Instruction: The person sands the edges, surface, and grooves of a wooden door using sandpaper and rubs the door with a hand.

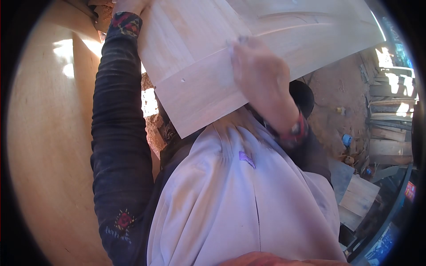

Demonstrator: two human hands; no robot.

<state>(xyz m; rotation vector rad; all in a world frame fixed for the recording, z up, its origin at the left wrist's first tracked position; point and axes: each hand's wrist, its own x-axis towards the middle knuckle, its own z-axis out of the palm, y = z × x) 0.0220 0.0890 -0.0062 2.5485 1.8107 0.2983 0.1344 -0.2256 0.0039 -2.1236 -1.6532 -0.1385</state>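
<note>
A pale wooden panel point(195, 95) with shaped, raised sections lies across my lap and reaches to the top of the view. My right hand point(262, 73) is over its near part, fingers curled closed against the surface and blurred by motion. Whatever those fingers hold, if anything, I cannot make out. At the top left, my left hand point(131, 5) is beside the panel's left edge. Only its back and wrist show; the fingers are out of sight.
A large smooth wooden board point(49, 155) stands along the left side. On the right, stacked wood strips point(390, 106) lie by the dirt floor point(330, 88). A small blue roll point(346, 140) and flat wood offcuts point(359, 199) are nearer. Light grey cloth point(239, 208) covers my lap.
</note>
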